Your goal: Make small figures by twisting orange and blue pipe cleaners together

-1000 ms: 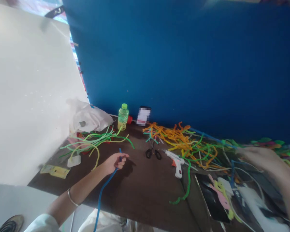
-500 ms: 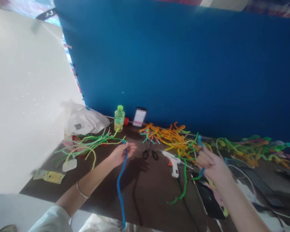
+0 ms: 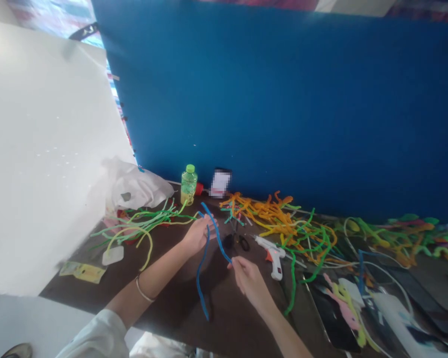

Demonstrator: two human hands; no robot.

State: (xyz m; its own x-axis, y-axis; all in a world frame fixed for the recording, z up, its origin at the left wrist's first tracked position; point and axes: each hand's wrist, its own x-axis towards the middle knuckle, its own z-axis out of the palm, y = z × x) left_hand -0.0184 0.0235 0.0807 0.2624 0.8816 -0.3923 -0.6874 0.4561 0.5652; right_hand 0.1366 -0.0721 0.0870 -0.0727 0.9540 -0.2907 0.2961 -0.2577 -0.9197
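My left hand is pinched on a blue pipe cleaner, whose long end hangs down in front of the table. Lower and to the right, my right hand grips the near end of a second blue pipe cleaner. That one slants up and left, its far tip passing close by the left hand's fingers; I cannot tell if they touch. Black-handled scissors lie just beyond the right hand. A white glue gun rests to its right, beside loose green pipe cleaners.
Green and yellow pipe cleaners lie at the left, orange ones at the back. A green-capped bottle and a propped phone stand near the blue partition. A dark tablet and white cables lie at the right.
My right hand has come in from the far right towards the left hand, bringing its blue pipe cleaner along. My left hand still holds its own strand.
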